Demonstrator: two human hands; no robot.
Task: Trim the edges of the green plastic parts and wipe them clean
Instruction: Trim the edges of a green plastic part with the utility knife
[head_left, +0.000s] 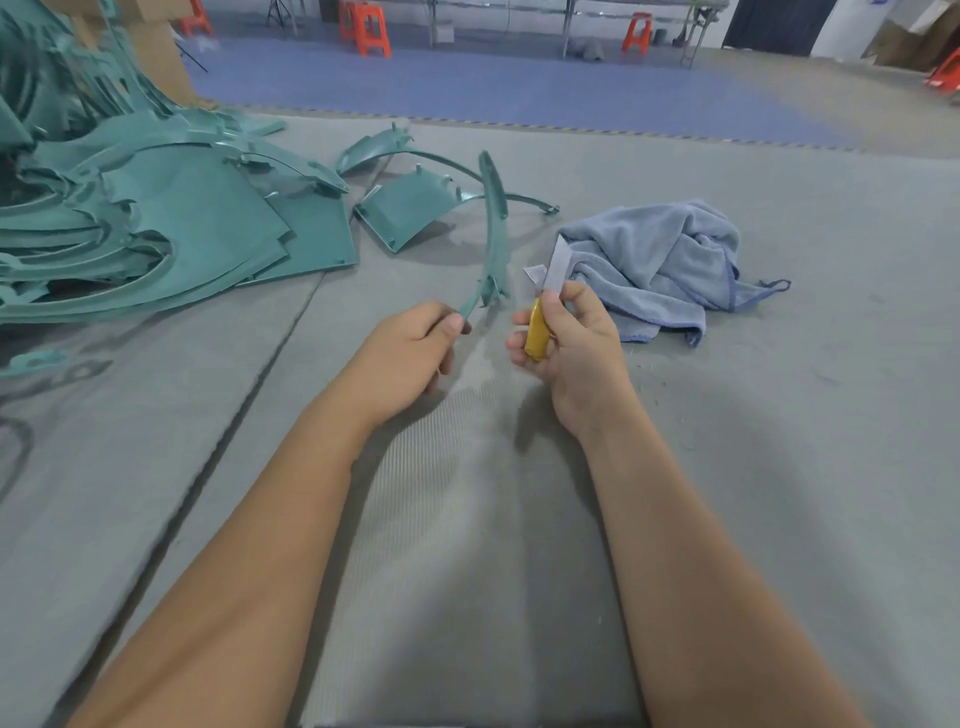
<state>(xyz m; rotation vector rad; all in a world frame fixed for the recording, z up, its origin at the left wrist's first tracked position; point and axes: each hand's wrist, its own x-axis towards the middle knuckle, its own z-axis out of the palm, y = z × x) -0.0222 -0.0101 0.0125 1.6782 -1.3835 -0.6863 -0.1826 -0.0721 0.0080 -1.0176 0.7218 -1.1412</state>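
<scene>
**Curved green strip in your left hand, yellow knife in your right**

Your left hand (415, 345) pinches the near end of a long curved green strip (493, 218) between thumb and curled fingers, holding it so the strip arcs up and away from you, clear of the grey mat (519, 519). A small tab juts from the strip just above your grip.

Your right hand (569, 338) is wrapped around a yellow-handled knife (537, 330), fingers curled about the handle; its pale grey blade (557, 265) points up and away, just beside the strip's lower end, not plainly touching it.

The blue cloth (660, 260) lies crumpled on the mat just beyond your right hand. Two more curved green parts (410, 208) sit on the mat behind the strip, and a large pile of green parts (156, 223) spreads at your left. Fine shavings dot the mat right of your right hand. Orange stools (366, 26) stand far back on the blue floor (519, 88).
</scene>
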